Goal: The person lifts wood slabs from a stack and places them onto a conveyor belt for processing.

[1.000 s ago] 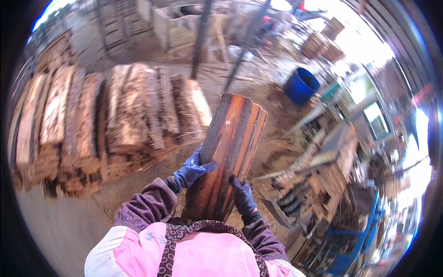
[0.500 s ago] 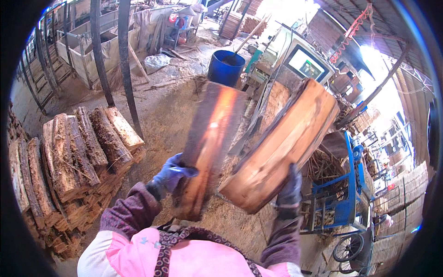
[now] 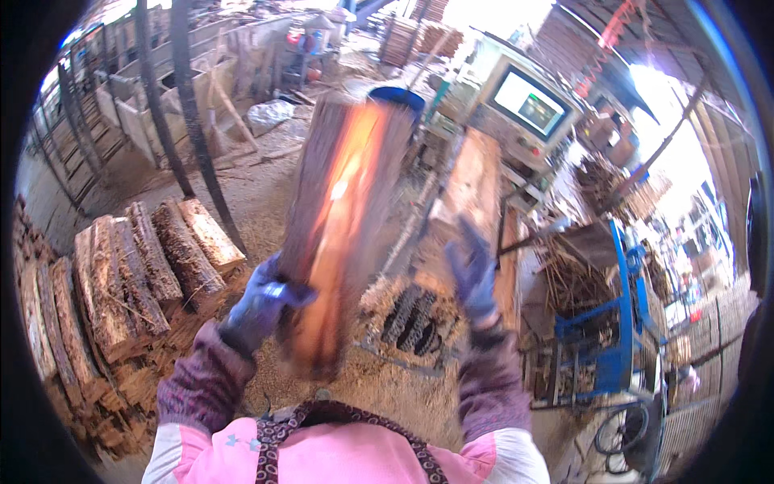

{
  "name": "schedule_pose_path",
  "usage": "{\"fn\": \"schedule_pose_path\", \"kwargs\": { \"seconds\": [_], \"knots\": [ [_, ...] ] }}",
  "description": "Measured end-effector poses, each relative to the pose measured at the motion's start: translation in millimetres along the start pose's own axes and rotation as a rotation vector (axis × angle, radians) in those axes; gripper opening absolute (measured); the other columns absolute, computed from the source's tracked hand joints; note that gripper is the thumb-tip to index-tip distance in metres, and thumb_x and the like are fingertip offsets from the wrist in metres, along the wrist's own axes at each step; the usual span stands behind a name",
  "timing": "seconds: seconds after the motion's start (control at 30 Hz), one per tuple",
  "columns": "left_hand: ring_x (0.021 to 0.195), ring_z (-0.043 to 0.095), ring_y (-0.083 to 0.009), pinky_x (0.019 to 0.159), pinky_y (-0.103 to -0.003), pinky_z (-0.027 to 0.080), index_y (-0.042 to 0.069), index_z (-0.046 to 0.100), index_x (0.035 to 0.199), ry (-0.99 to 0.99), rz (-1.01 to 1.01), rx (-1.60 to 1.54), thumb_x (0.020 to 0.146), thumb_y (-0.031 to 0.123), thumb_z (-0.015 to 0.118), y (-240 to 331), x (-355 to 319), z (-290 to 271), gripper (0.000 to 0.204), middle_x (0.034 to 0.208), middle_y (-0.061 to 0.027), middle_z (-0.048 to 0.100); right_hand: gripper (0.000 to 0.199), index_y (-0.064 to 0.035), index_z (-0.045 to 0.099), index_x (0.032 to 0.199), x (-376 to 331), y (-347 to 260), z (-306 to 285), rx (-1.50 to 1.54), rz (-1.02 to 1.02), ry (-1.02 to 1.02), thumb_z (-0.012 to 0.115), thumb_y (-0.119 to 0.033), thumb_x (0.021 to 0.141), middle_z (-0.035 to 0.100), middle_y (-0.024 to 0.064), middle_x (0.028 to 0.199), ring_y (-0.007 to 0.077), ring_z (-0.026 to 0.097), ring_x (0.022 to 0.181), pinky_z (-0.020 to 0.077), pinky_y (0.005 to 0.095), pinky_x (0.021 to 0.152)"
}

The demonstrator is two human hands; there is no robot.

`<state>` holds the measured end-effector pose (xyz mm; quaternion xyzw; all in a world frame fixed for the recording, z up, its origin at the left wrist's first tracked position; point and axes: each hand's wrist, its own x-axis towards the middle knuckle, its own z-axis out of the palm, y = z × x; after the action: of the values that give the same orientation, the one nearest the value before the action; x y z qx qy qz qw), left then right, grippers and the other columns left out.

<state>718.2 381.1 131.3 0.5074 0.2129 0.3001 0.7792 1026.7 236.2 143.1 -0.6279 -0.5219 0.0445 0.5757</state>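
The left hand is gripping the slab by its edge, thumb over its face, likely for steadiness, while the right hand is hovering open and empty near the board.

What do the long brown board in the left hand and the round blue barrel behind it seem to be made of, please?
Long brown board: apparently raw wood; dark, bark-like edges flank its streaked face, though blur hides detail.
Round blue barrel: probably plastic, from its even colour; painted metal remains possible.
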Motion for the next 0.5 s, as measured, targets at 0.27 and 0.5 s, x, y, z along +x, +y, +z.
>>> {"fn": "schedule_pose_path", "kwargs": {
  "seconds": [0.27,0.5],
  "knots": [
    [0.135,0.037,-0.0172,0.111,-0.035,0.033,0.004,0.033,0.145,-0.866,0.326,0.23,0.089,0.003,0.065,-52.5,37.8,167.8,0.064,0.147,-0.0103,0.04,0.033,-0.006,0.056,0.122,-219.5,9.5,-44.9,0.447,0.458,0.814,0.059,-0.025,0.095,0.06,0.0053,0.11,0.0159,0.056,0.097,0.0485,0.0303,0.083],
    [0.108,0.058,-0.0145,0.095,-0.028,0.048,0.0,0.051,0.13,-0.2,-0.246,0.354,0.093,0.006,0.06,-117.3,-6.3,-18.5,0.038,0.122,-0.0087,0.06,0.041,0.0024,0.063,0.111,-241.3,97.3,-212.8,-0.106,0.656,0.844,0.057,-0.036,0.096,0.062,0.0029,0.101,0.0129,0.052,0.087,0.0438,0.0273,0.079]
  ]
}}
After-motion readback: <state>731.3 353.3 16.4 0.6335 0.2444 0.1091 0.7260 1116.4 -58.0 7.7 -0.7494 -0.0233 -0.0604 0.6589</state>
